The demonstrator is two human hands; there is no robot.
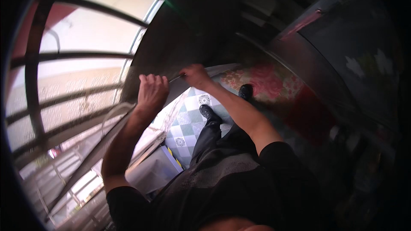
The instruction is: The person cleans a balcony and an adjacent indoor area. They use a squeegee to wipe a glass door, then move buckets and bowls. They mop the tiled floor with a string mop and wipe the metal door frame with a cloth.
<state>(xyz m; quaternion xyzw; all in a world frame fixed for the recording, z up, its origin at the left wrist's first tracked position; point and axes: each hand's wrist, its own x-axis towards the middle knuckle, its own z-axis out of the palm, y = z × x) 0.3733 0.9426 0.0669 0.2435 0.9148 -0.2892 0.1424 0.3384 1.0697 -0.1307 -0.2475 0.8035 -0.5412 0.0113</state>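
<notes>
My left hand [153, 91] is raised beside a barred window, with its fingers curled over the edge of a large dark panel or sheet [160, 45]. Just to its right, my right hand [196, 76] pinches a thin dark strip [176, 77] that runs between the two hands. Whether the strip is a tool or the panel's own edge cannot be made out. Shadow hides most of the panel, and my fingers hide the gripped parts.
Metal window bars [86, 56] stand close on my left. Below lie a checked tile-pattern floor [184, 118] and a red floral covering [266, 80]. A bluish-grey box [154, 166] sits by my left side. A dark panel with a pink strip [301, 25] stands right.
</notes>
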